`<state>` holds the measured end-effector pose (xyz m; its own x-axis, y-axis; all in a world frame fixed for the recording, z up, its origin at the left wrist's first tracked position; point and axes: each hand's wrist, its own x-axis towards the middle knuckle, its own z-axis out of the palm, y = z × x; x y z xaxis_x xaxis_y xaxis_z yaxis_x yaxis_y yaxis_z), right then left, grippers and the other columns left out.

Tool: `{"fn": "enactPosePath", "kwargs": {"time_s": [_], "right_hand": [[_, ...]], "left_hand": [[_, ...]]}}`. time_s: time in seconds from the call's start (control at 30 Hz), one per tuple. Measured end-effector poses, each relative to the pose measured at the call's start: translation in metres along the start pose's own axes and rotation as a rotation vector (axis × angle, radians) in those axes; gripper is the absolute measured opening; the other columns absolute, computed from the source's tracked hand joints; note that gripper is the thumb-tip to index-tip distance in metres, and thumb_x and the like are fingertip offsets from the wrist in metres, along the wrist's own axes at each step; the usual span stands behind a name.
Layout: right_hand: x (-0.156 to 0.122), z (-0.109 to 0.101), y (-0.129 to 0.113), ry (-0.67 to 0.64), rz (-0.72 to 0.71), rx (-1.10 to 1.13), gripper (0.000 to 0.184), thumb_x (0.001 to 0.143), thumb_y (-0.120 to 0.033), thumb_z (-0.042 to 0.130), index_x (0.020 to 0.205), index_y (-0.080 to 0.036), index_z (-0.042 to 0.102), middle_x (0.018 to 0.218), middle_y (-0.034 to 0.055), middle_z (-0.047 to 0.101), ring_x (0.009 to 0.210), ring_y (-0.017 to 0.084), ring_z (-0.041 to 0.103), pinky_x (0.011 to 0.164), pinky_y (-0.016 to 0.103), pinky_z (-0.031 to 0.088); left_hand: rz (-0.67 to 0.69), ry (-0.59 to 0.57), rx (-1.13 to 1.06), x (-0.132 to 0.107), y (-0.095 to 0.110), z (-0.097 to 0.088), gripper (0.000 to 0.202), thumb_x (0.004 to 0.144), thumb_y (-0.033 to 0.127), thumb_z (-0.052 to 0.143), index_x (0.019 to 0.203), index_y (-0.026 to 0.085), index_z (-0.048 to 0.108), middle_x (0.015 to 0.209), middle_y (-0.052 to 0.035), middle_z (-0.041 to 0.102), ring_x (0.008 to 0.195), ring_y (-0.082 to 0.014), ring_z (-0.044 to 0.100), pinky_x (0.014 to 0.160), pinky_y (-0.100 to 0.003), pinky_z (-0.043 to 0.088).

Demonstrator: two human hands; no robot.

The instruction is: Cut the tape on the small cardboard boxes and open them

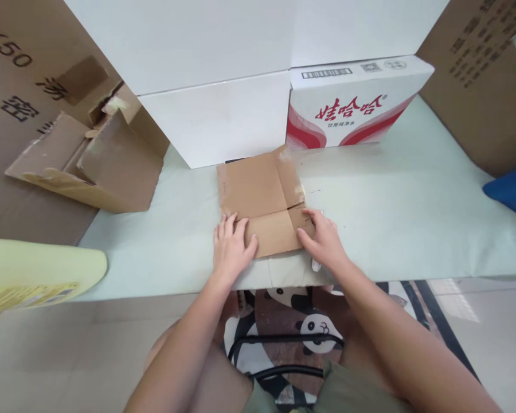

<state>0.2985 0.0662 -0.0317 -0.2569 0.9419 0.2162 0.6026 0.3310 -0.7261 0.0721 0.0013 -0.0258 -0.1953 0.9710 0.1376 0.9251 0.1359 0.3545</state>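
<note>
A brown cardboard piece (pixel 253 189), flattened and creased into panels, lies on the covered table before me. My left hand (pixel 232 244) rests on its near left edge, with the fingers spread and the thumb apart. At the near right flap, my right hand (pixel 322 235) touches the cardboard with thumb and index finger, a gap between them; its other fingers are partly hidden. Dark marks or slits show on that flap. Partly under my right hand is a small white object (pixel 316 265), too covered to name.
A white box with red print (pixel 352 112) and plain white boxes (pixel 219 120) stand behind. An opened cardboard box (pixel 116 166) sits at left, near a pale yellow object (pixel 38 269). Large cartons (pixel 490 86) flank the table; a blue object (pixel 513 192) is at right.
</note>
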Motion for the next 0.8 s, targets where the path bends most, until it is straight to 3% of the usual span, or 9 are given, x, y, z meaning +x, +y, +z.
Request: {"fn": "enactPosePath", "kwargs": {"time_s": [0.17,0.33,0.4,0.5,0.57,0.67,0.8], "right_hand": [[-0.005,-0.005,-0.009,0.101,0.021,0.301,0.037,0.087,-0.034,0.056,0.122,-0.024,0.052,0.117,0.0115,0.068,0.103,0.027,0.066,0.088,0.045,0.053],[-0.010,-0.008,-0.010,0.127,0.193,0.710,0.055,0.086,-0.046,0.062,0.132,-0.029,0.039,0.110,0.0085,0.068,0.096,0.025,0.069,0.081,0.042,0.058],[-0.010,-0.010,-0.008,0.114,0.240,0.823,0.062,0.082,-0.049,0.066,0.134,-0.031,0.037,0.111,0.0077,0.068,0.094,0.025,0.070,0.079,0.042,0.059],[-0.007,-0.013,-0.006,0.086,0.240,0.880,0.061,0.079,-0.055,0.068,0.129,-0.031,0.042,0.118,0.0091,0.068,0.100,0.027,0.070,0.079,0.044,0.059],[-0.005,-0.015,-0.007,0.043,0.218,0.882,0.056,0.081,-0.061,0.062,0.124,-0.029,0.049,0.123,0.0110,0.068,0.106,0.030,0.069,0.082,0.047,0.059],[-0.004,-0.014,-0.012,-0.035,0.220,0.902,0.054,0.083,-0.066,0.054,0.119,-0.027,0.057,0.122,0.0118,0.070,0.110,0.032,0.068,0.085,0.051,0.059],[-0.007,-0.013,-0.017,-0.118,0.346,1.001,0.047,0.077,-0.055,0.067,0.114,-0.026,0.061,0.112,0.0100,0.074,0.102,0.034,0.071,0.082,0.052,0.059]], "left_hand": [[-0.177,0.177,-0.284,0.007,-0.005,0.003,0.061,0.082,0.038,0.063,0.137,0.017,0.044,0.152,-0.0206,0.033,0.145,-0.0359,0.033,0.119,-0.053,0.030],[-0.425,0.387,-0.688,0.018,-0.019,-0.006,0.080,0.077,0.043,0.071,0.143,0.020,0.031,0.153,-0.0207,0.035,0.148,-0.0308,0.033,0.122,-0.048,0.027],[-0.454,0.339,-1.023,0.019,-0.022,-0.013,0.078,0.074,0.049,0.073,0.138,0.020,0.039,0.152,-0.0208,0.042,0.142,-0.0321,0.042,0.117,-0.047,0.036],[-0.460,0.069,-1.444,0.017,-0.021,-0.023,0.068,0.065,0.053,0.080,0.119,0.018,0.057,0.135,-0.0194,0.062,0.125,-0.0353,0.060,0.104,-0.049,0.051],[-0.493,-0.016,-1.530,0.014,-0.018,-0.026,0.063,0.060,0.049,0.085,0.110,0.018,0.063,0.126,-0.0168,0.069,0.119,-0.0351,0.065,0.099,-0.049,0.055],[-0.547,0.021,-1.553,0.011,-0.013,-0.027,0.053,0.063,0.044,0.085,0.106,0.018,0.066,0.123,-0.0137,0.072,0.115,-0.0327,0.067,0.096,-0.048,0.057],[-0.700,-0.014,-1.556,0.013,-0.014,-0.030,0.036,0.072,0.037,0.078,0.101,0.017,0.069,0.114,-0.0137,0.075,0.106,-0.0328,0.071,0.093,-0.050,0.058]]}}
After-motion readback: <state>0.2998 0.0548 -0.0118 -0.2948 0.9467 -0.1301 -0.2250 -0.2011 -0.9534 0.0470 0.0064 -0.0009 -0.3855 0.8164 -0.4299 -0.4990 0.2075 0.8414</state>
